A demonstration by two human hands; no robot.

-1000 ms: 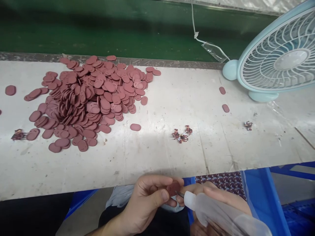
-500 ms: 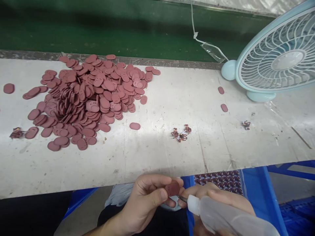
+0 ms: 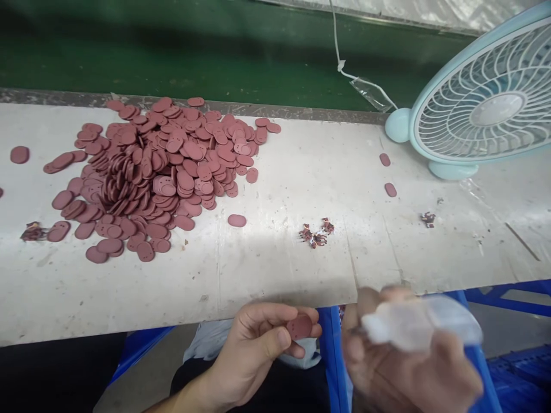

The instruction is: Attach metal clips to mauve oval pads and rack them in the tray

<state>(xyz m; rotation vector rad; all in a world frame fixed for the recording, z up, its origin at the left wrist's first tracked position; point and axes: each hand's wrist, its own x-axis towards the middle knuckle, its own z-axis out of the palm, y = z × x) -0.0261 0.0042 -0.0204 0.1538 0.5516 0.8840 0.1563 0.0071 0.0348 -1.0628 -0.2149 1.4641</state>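
Just below the table's front edge, my left hand (image 3: 253, 355) pinches a reddish-brown oval disc (image 3: 300, 326) with small holes between thumb and fingers. My right hand (image 3: 408, 367), blurred by motion, is wrapped round a translucent white squeeze bottle (image 3: 424, 322) with its nozzle pointing left. A gap separates the nozzle from the disc. A large pile of similar discs (image 3: 172, 155) lies on the left of the table, with a single disc (image 3: 236, 220) apart from it. Small dark brown figures (image 3: 316, 235) lie near the table's middle.
A light blue fan (image 3: 497, 109) stands at the right of the white table (image 3: 275, 269). Two loose discs (image 3: 390, 189) and another small figure (image 3: 427, 219) lie near it. A blue crate (image 3: 333, 350) is below the front edge. A green surface (image 3: 172, 57) runs behind the table.
My right hand has moved right with the bottle and turned, taking the nozzle away from the disc. It now covers most of the blue crate's contents. My left hand still holds the disc.
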